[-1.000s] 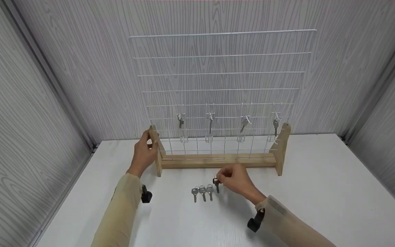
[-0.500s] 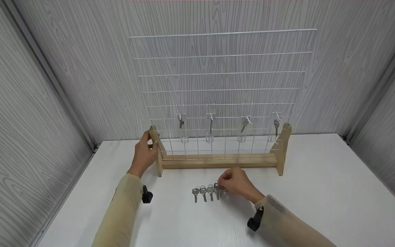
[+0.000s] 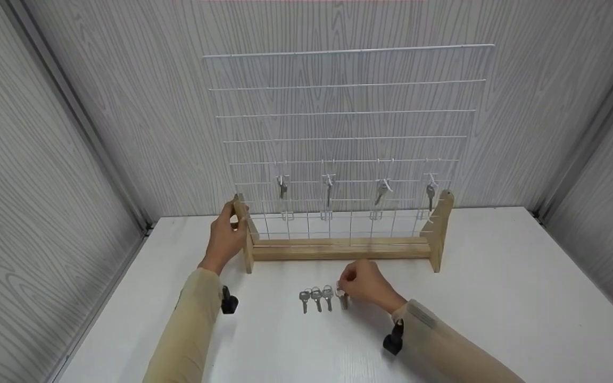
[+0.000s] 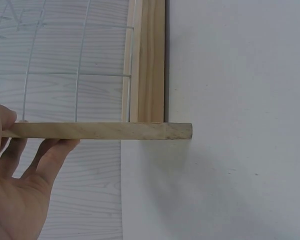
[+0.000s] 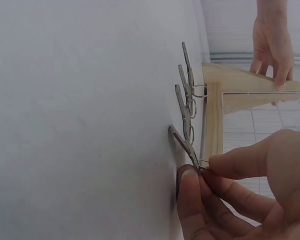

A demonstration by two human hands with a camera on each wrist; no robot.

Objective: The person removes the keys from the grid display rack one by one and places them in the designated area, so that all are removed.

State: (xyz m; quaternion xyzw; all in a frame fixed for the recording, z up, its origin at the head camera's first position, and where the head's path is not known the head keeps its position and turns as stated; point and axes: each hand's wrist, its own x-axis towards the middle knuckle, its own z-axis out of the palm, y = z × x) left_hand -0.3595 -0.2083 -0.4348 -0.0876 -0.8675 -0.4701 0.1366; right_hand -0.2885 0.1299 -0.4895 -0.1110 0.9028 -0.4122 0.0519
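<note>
My left hand (image 3: 225, 238) grips the wooden end post (image 4: 97, 131) of a wire-grid rack, thumb on one side and fingers on the other. In front of the rack my right hand (image 3: 366, 282) pinches a silver key (image 5: 181, 141) by its ring end, low over the white table. The key's blade tip points toward the table, and the fingertips partly hide its head. Just left of it, three more keys (image 3: 316, 299) with small wire rings lie in a row. Behind, several keys (image 3: 382, 191) hang from white hooks on the grid.
White wire grid (image 3: 346, 111) rises from a wooden base bar (image 3: 341, 254), with a second end post (image 3: 439, 229) on the right. Wood-grain panels enclose the white table (image 3: 524, 298) at the back and both sides.
My right hand has lowered the key to the table beside the three lying keys, then shifted it slightly right. My left hand has kept its grip on the post.
</note>
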